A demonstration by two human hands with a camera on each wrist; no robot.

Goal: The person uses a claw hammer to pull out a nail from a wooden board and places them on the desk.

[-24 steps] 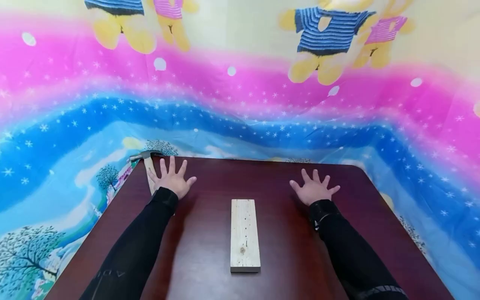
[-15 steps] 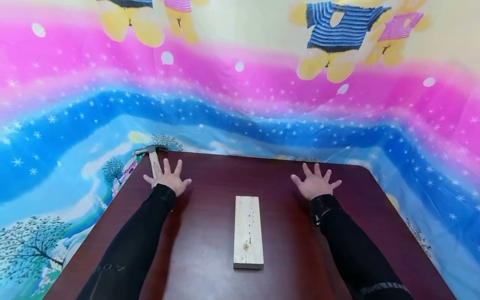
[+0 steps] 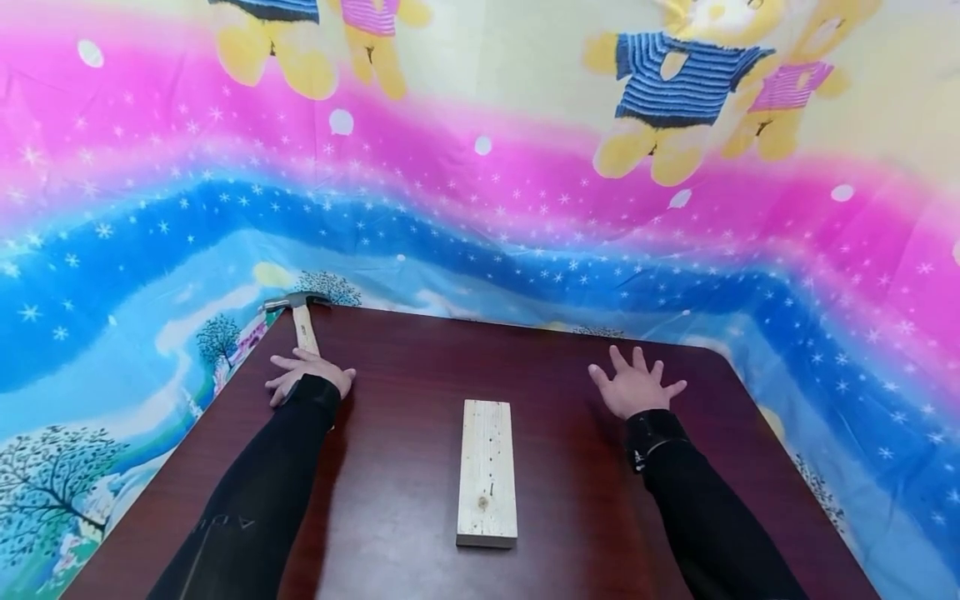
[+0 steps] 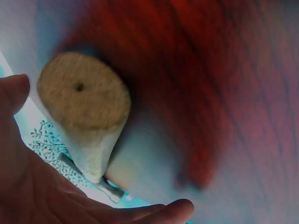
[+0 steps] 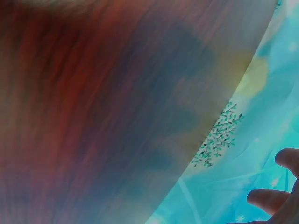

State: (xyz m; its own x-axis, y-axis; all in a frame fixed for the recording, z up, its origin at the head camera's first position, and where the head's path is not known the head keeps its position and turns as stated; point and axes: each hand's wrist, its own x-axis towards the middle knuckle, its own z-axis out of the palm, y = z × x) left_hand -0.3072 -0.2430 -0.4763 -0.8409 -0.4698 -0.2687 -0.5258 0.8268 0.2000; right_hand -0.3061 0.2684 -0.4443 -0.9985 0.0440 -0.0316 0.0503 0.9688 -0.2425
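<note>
A claw hammer (image 3: 303,321) with a pale wooden handle lies near the far left corner, its head toward the back. My left hand (image 3: 311,372) is over the lower part of the handle, palm down, fingers pointing left. In the left wrist view the handle's butt (image 4: 84,91) shows between thumb and fingers, which are spread apart around it and not curled onto it. My right hand (image 3: 633,387) is held out on the right with fingers spread, holding nothing. Between the two arms a pale wooden board (image 3: 486,475) lies lengthwise on the table.
The dark red-brown table (image 3: 405,358) has a rounded far right corner. A printed cloth (image 3: 480,217) with bears and snowflakes hangs along its back and sides.
My left hand has turned from fingers pointing forward to pointing left, across the hammer handle. The right hand stays spread in nearly the same place. The head view has shifted slightly.
</note>
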